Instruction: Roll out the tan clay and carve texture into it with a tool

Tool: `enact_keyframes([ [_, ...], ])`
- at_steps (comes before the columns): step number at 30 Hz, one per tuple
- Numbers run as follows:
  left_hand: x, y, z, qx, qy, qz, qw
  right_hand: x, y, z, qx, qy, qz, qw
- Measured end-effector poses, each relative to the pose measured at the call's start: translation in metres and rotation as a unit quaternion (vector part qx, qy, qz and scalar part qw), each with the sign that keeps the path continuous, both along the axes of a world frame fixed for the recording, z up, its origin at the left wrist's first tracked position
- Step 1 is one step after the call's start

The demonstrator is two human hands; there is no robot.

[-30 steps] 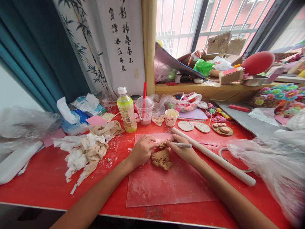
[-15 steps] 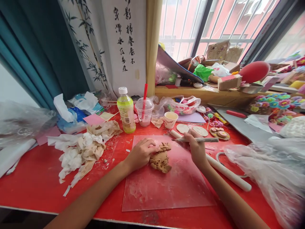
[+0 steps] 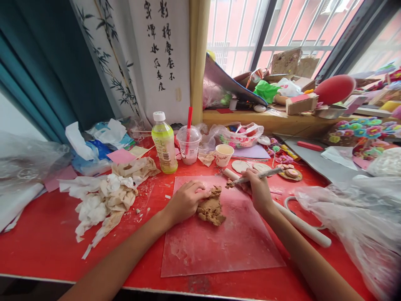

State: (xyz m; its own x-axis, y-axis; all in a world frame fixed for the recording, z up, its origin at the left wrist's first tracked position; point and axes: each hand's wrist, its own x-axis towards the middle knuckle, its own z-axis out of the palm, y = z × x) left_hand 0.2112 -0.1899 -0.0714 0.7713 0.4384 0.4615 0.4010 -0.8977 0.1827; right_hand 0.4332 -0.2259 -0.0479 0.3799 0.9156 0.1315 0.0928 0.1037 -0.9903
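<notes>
From the head camera I have my left hand point(image 3: 184, 200) down on the clear sheet point(image 3: 219, 255), fingers bent and their tips against the upper left edge of the brown clay lump point(image 3: 210, 210). I cannot tell whether it grips the clay or simply rests against it. The lump lies just right of that hand, on the sheet, its surface rough and broken; it sits to the left of my right hand point(image 3: 259, 190) and somewhat nearer to me.

My right hand is closed around a grey stick point(image 3: 270, 172), tilted so that its lower end points left. Clay crumbs point(image 3: 229, 184) cling at that end, apart from the lump.

A pale rolling pin point(image 3: 303, 225) runs behind and below my right hand, out to its right and towards me. Two pale discs point(image 3: 240, 166) lie just beyond that hand, and a paper cup point(image 3: 224, 156) stands past them to the left. Left of my left hand, crumpled tissue point(image 3: 109, 192) is heaped on the red table point(image 3: 37, 251); a bottle point(image 3: 164, 146) stands beyond it.
</notes>
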Motion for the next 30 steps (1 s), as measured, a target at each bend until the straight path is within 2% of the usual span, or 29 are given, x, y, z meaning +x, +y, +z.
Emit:
enact_keyframes([
  [5,0.0,-0.002,0.002,0.022,0.003,0.004,1.0,-0.016,-0.006,0.002,-0.013,0.023,0.095,0.995],
  [9,-0.002,-0.005,0.004,0.049,-0.052,0.027,0.997,-0.025,-0.006,-0.008,-0.059,0.022,0.146,0.987],
  [13,-0.001,-0.005,0.005,0.039,-0.006,0.031,0.999,-0.027,-0.003,-0.017,-0.079,0.017,0.14,0.987],
  [17,0.002,-0.003,0.002,0.012,0.05,0.036,0.998,-0.027,-0.003,-0.015,-0.069,0.005,0.134,0.989],
  [24,0.005,-0.001,-0.003,-0.001,0.031,0.038,0.999,-0.011,-0.01,0.004,0.03,-0.046,0.049,0.997],
  [30,0.008,0.0,-0.001,-0.017,0.012,0.036,0.999,-0.021,-0.011,-0.006,0.046,-0.176,0.108,0.977],
])
